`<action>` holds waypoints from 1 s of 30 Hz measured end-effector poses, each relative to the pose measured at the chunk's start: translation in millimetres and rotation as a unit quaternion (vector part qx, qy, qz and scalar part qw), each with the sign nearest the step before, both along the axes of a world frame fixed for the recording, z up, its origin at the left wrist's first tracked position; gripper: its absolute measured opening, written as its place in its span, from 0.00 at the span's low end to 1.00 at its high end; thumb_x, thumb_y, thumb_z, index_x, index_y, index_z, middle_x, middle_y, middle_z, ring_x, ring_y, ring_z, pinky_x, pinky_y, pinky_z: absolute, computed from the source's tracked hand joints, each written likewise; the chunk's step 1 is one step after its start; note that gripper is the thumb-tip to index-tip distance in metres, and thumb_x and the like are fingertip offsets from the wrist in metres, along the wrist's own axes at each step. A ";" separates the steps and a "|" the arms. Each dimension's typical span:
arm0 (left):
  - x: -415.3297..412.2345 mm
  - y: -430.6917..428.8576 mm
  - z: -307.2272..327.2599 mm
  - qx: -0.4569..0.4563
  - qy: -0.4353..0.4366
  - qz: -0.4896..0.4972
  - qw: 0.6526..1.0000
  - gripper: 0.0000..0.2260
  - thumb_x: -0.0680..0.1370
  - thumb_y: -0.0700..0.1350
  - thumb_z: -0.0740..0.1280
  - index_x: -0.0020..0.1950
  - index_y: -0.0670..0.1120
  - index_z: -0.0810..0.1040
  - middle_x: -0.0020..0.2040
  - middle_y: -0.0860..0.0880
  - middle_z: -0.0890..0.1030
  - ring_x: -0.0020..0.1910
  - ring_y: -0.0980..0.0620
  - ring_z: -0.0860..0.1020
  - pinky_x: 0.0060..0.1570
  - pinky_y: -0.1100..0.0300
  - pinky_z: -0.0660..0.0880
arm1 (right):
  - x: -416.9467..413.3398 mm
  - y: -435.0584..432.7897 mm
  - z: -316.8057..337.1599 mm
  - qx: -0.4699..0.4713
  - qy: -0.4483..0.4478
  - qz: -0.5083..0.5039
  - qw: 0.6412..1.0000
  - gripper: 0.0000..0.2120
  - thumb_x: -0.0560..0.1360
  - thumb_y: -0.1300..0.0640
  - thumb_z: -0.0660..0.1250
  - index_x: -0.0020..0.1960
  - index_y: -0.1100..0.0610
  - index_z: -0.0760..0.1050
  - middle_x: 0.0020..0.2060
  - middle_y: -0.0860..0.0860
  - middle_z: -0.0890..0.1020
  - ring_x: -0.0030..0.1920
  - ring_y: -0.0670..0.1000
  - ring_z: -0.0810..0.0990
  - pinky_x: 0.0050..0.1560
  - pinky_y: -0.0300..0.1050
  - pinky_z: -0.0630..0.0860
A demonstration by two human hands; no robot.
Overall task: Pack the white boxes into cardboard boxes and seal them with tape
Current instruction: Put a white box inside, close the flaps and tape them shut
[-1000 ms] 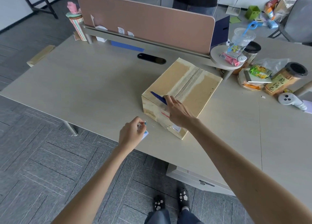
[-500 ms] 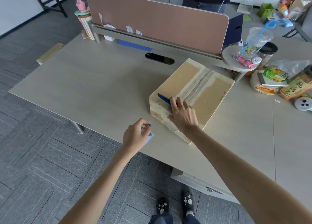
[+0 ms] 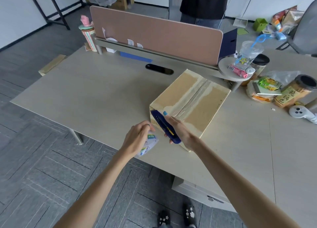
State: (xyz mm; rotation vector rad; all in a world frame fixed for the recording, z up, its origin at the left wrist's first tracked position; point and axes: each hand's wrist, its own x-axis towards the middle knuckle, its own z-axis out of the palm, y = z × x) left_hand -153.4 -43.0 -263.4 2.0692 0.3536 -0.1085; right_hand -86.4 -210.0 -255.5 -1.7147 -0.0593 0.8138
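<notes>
Resting on your tabletop (image 3: 103, 97), the taped-shut cardboard box (image 3: 202, 99) sits near the front edge | your right hand (image 3: 180, 130) curls round a blue utility knife (image 3: 164, 124), tip at the box's near corner | your left hand (image 3: 137, 138) grips a small white box (image 3: 149, 145) just beside the knife.

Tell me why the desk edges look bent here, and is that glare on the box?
Head view: the wide-angle lens bows the desk edges; light is soft, shadows faint; the tape on the box has a pale sheen, no harsh glare; the left hand gripping a packet and the right hand gripping the knife look slightly blurred.
</notes>
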 end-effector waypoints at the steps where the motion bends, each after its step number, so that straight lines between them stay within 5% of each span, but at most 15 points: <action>1: 0.1 -0.7 0.6 0.008 -0.001 -0.007 1.000 0.15 0.73 0.53 0.52 0.42 0.52 0.78 0.44 0.54 0.82 0.43 0.52 0.78 0.40 0.56 0.72 | -2.5 1.7 -0.6 -0.005 -0.008 0.011 1.000 0.20 0.82 0.43 0.58 0.58 0.60 0.73 0.43 0.55 0.77 0.39 0.50 0.78 0.29 0.43 0.75; 8: -2.9 -2.0 6.7 0.058 0.012 -0.026 0.998 0.14 0.75 0.54 0.53 0.45 0.53 0.77 0.41 0.51 0.81 0.40 0.50 0.79 0.40 0.57 0.71 | -12.1 9.0 -5.0 -0.025 -0.090 0.005 0.996 0.05 0.79 0.60 0.65 0.53 0.58 0.76 0.39 0.54 0.79 0.33 0.48 0.78 0.27 0.42 0.74; 13: -0.4 2.4 2.6 0.094 0.008 -0.064 0.993 0.07 0.80 0.55 0.63 0.53 0.55 0.79 0.48 0.59 0.83 0.38 0.58 0.81 0.46 0.53 0.78 | -11.2 12.2 -3.9 -0.002 -0.027 -0.089 0.996 0.03 0.77 0.62 0.66 0.45 0.58 0.77 0.36 0.56 0.79 0.33 0.53 0.76 0.35 0.44 0.72; 16: -0.4 4.7 0.4 0.052 0.017 -0.032 0.998 0.20 0.74 0.62 0.66 0.59 0.51 0.76 0.54 0.55 0.80 0.47 0.56 0.82 0.53 0.49 0.79 | -9.0 12.9 -1.5 0.013 0.020 -0.140 0.990 0.02 0.75 0.64 0.67 0.46 0.59 0.75 0.35 0.56 0.79 0.31 0.53 0.75 0.32 0.42 0.70; 18: 0.9 4.0 -0.5 0.008 0.017 -0.004 1.000 0.21 0.72 0.62 0.68 0.57 0.50 0.76 0.49 0.53 0.80 0.47 0.53 0.81 0.51 0.49 0.78 | -6.2 11.8 0.9 0.031 0.056 -0.169 0.984 0.03 0.74 0.65 0.68 0.46 0.59 0.75 0.35 0.56 0.79 0.31 0.52 0.75 0.30 0.40 0.70; 22: 3.4 -4.1 -0.5 0.024 -0.067 -0.043 0.996 0.09 0.77 0.56 0.63 0.41 0.53 0.72 0.33 0.58 0.76 0.33 0.53 0.74 0.37 0.55 0.68 | -2.9 9.3 5.5 0.036 0.061 -0.168 0.983 0.03 0.76 0.60 0.67 0.46 0.60 0.76 0.36 0.57 0.79 0.32 0.52 0.76 0.29 0.39 0.70; 26: 1.4 -5.3 -0.2 -0.036 -0.076 -0.064 0.994 0.07 0.80 0.48 0.64 0.42 0.56 0.73 0.35 0.61 0.76 0.34 0.59 0.73 0.38 0.57 0.72 | -0.9 9.7 3.9 0.002 0.001 -0.143 0.990 0.10 0.76 0.54 0.69 0.42 0.60 0.75 0.34 0.56 0.79 0.31 0.52 0.75 0.28 0.40 0.69; 30: 3.0 2.5 6.9 -0.078 -0.077 -0.055 0.992 0.04 0.81 0.46 0.65 0.47 0.48 0.74 0.41 0.55 0.79 0.41 0.54 0.79 0.40 0.58 0.75 | 4.7 16.3 -2.1 -0.057 -0.077 -0.111 0.989 0.12 0.77 0.49 0.67 0.40 0.55 0.73 0.36 0.53 0.79 0.36 0.52 0.75 0.39 0.44 0.69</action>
